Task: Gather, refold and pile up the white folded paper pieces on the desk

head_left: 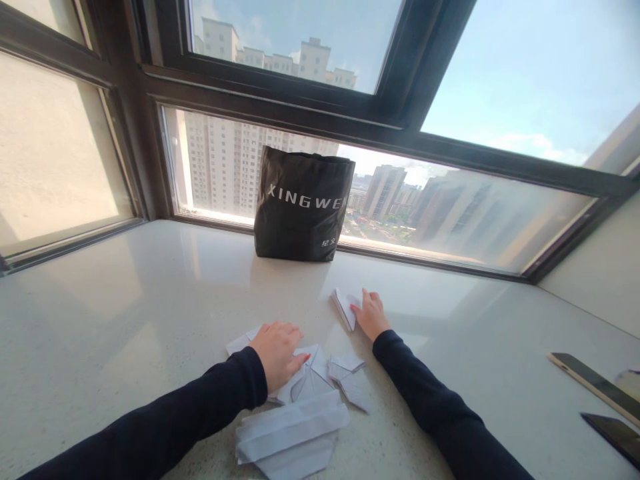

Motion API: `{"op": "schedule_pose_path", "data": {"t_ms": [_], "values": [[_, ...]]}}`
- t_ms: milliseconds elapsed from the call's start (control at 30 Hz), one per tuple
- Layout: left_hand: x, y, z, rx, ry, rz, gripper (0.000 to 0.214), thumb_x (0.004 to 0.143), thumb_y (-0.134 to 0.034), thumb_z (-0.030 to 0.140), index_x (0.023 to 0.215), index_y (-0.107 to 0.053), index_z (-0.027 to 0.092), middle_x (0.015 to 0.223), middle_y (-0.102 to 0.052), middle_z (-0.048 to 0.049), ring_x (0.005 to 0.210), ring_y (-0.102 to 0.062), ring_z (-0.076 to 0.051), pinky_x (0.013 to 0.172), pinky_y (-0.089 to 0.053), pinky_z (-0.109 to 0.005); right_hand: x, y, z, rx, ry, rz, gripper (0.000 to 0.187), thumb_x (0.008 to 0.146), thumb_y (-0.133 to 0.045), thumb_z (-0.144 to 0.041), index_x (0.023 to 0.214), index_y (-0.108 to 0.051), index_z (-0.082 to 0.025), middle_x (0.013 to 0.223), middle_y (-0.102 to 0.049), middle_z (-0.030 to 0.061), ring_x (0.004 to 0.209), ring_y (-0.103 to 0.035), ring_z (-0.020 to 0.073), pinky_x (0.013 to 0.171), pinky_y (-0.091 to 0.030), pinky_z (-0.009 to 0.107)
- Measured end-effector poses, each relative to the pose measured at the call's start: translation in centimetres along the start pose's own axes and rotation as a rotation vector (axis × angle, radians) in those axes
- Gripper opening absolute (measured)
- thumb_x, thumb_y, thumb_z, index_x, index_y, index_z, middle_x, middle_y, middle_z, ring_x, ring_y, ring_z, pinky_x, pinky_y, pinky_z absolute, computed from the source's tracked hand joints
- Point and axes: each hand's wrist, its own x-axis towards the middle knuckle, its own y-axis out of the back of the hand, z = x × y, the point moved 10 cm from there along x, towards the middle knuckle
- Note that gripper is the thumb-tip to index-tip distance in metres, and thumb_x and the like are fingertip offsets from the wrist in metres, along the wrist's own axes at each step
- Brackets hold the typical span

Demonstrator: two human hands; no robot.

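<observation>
My left hand [278, 353] lies over a pile of folded white papers [315, 368], palm down, its thumb apart from the fingers. Pinched at its right edge, a small folded paper [344, 311] is in my right hand [371, 313], the thumb resting on its face. Closer to me lies a larger pleated white paper [295, 427] with a broad flat fold. Smaller folded pieces [350, 381] sit just right of the pile. Part of the pile is hidden beneath my left hand.
A black bag [305, 207] with white lettering stands upright on the pale speckled counter [165, 313], against the window. Two dark flat devices [600, 387] lie at the right edge. Window frames [280, 80] enclose the far side, with tall buildings outside.
</observation>
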Motion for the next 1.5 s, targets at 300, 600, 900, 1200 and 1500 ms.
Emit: {"op": "schedule_pose_path", "data": {"t_ms": [300,600,900,1200,1500], "values": [[-0.7,-0.6,0.5,-0.119,-0.089,-0.049,0.034,0.080,-0.044,0.032,0.111,-0.048,0.018,0.122,-0.049,-0.0073,0.111,-0.043,-0.022,0.091,-0.034,-0.037,-7.1,4.1,-6.8,0.161,0.355,-0.184,0.024,0.085,-0.040,-0.030,0.098,-0.057,-0.020,0.084,-0.059,0.0025,0.076,-0.054,0.0150,0.070,-0.043,0.026],[-3.4,-2.0,1.3,-0.129,-0.235,-0.173,0.045,0.073,-0.055,0.031,0.117,-0.045,0.029,0.129,-0.042,-0.0033,0.116,-0.037,-0.025,0.094,-0.029,-0.042,-13.8,3.7,-10.8,0.172,0.377,-0.517,0.012,0.077,-0.055,-0.024,0.087,-0.059,-0.018,0.084,-0.059,0.0045,0.083,-0.051,0.0192,0.076,-0.039,0.032],[-3.8,2.2,0.6,-0.196,-0.184,-0.065,0.025,0.084,-0.038,0.034,0.094,-0.056,0.021,0.104,-0.055,-0.0056,0.097,-0.047,-0.020,0.083,-0.034,-0.032,-15.9,4.0,-14.3,0.186,0.511,-0.601,0.028,0.088,-0.034,-0.035,0.088,-0.058,-0.020,0.084,-0.062,0.0037,0.078,-0.052,0.0177,0.072,-0.037,0.029],[-7.0,1.8,2.3,-0.164,-0.187,-0.360,0.043,0.059,-0.063,0.052,0.083,-0.050,0.019,0.079,-0.055,0.0004,0.074,-0.050,-0.016,0.063,-0.037,-0.022,-18.1,1.4,-14.6,0.089,0.457,-0.756,0.053,0.045,-0.076,-0.043,0.089,-0.056,-0.022,0.081,-0.059,0.0016,0.077,-0.051,0.0216,0.073,-0.036,0.032],[-8.7,-0.8,0.3,0.162,0.019,-0.552,0.047,0.040,-0.077,0.037,0.079,-0.055,0.020,0.068,-0.060,-0.0011,0.059,-0.057,-0.022,0.047,-0.035,-0.025,-18.7,0.2,-14.7,0.120,0.427,-0.828,0.039,0.047,-0.078,-0.032,0.079,-0.057,-0.020,0.087,-0.057,0.0018,0.085,-0.049,0.0205,0.075,-0.035,0.030]]}}
